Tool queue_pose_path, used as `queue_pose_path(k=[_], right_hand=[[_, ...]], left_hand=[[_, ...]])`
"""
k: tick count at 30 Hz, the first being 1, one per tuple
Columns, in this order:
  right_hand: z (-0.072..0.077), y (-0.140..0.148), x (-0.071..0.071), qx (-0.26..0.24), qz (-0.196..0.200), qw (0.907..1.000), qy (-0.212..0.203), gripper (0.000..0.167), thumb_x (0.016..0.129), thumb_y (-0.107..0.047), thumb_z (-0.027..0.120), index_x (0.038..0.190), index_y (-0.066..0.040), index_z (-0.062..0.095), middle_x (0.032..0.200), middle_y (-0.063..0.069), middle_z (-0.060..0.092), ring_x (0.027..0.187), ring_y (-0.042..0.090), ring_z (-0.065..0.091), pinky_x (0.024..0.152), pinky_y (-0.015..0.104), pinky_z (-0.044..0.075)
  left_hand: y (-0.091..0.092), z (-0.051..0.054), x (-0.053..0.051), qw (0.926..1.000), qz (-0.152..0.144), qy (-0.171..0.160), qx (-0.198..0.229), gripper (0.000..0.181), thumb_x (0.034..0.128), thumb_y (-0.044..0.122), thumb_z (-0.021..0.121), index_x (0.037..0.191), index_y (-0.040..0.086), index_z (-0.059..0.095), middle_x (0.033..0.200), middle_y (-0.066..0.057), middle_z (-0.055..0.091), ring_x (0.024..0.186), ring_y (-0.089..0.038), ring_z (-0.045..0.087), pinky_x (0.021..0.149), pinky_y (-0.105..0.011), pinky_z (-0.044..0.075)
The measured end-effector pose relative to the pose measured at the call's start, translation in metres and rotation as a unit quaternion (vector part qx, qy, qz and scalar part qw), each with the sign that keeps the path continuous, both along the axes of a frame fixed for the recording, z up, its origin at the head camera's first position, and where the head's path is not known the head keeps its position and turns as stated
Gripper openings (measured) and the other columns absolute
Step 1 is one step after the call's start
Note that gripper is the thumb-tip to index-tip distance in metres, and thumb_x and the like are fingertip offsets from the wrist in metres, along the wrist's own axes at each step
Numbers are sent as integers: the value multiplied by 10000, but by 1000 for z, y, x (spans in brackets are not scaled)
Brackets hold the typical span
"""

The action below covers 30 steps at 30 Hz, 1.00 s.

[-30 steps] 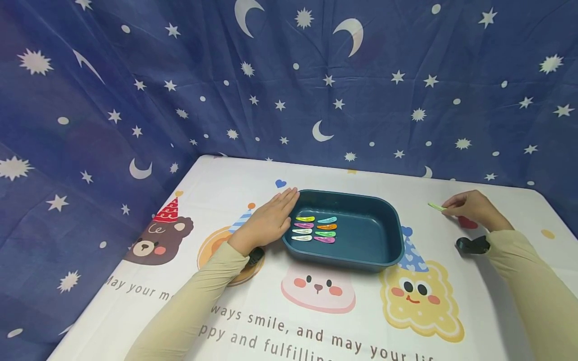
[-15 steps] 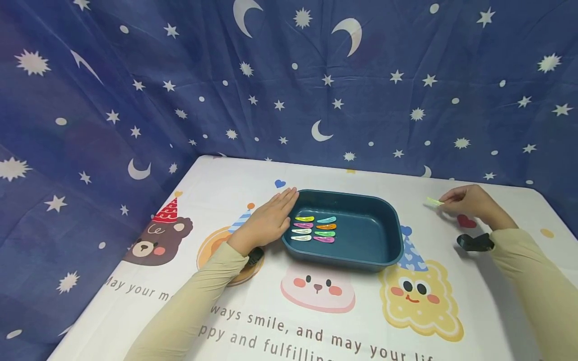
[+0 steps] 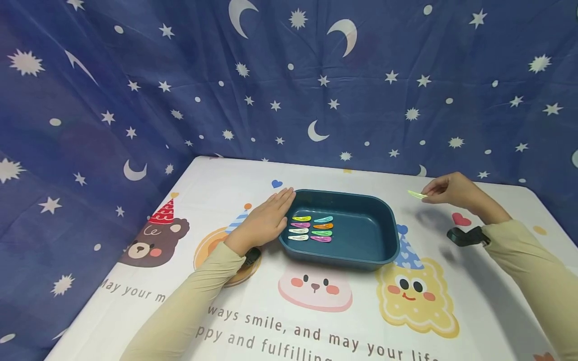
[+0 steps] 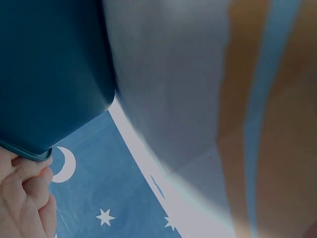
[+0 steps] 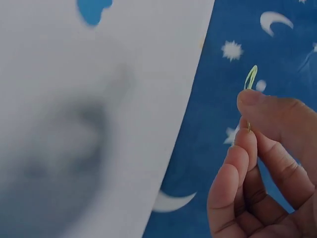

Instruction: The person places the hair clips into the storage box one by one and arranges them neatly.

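My right hand (image 3: pixel 451 191) pinches a pale yellow-green snap hair clip (image 3: pixel 416 194) between thumb and fingertips, above the table to the right of the dark teal tray (image 3: pixel 361 261). In the right wrist view the hair clip (image 5: pixel 251 77) sticks out past the thumb tip. My left hand (image 3: pixel 265 220) rests against the tray's left end, its fingers fairly straight along the rim. The left wrist view shows only part of that hand (image 4: pixel 25 196) at the tray's edge. Several hair clips lie in two columns in the tray's left half, among them an orange clip (image 3: pixel 323 226) and a blue clip (image 3: pixel 323 219).
A white tablecloth (image 3: pixel 217 200) printed with cartoon figures and lettering covers the table. Behind it hangs a dark blue curtain (image 3: pixel 271 60) with moons and stars. A black wrist device (image 3: pixel 467 236) sits under the right wrist.
My right hand has lifted and moved left toward the tray, carrying the yellow-green hair clip. The left hand stays at the tray's left end. The head view has shifted slightly.
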State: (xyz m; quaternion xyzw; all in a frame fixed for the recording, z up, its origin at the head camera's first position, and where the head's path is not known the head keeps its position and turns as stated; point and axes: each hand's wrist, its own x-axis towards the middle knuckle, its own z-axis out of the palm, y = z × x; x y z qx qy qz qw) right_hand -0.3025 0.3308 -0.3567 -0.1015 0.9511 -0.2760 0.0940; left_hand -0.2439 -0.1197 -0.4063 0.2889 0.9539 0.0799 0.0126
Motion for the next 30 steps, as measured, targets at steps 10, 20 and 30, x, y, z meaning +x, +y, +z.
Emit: queue_pose_path(k=[10, 20, 30], right_hand=[[17, -38, 10, -399, 454, 9981, -118, 186, 741, -64, 757, 883, 46, 705, 714, 21, 683, 625, 84, 574, 584, 178, 509], [29, -71, 20, -164, 729, 9965, -386, 168, 741, -68, 753, 879, 14, 704, 747, 13, 679, 674, 92, 579, 630, 191, 519], [28, -97, 22, -132, 1276, 9909, -409, 119, 723, -12, 745, 831, 19, 704, 722, 34, 679, 640, 98, 576, 588, 190, 517]], left_hand=[[-1, 0, 0, 10000, 18, -4, -45, 629, 969, 223, 373, 1512, 59, 101, 1597, -68, 91, 1483, -192, 64, 1217, -336, 100], [0, 1, 2, 10000, -20, 62, -51, 621, 970, 211, 379, 1509, 46, 119, 1595, -77, 106, 1481, -199, 79, 1216, -340, 115], [-1, -3, 1, 9999, -72, 110, 0, 623, 965, 209, 374, 1508, 44, 118, 1593, -80, 110, 1480, -201, 86, 1214, -334, 119]])
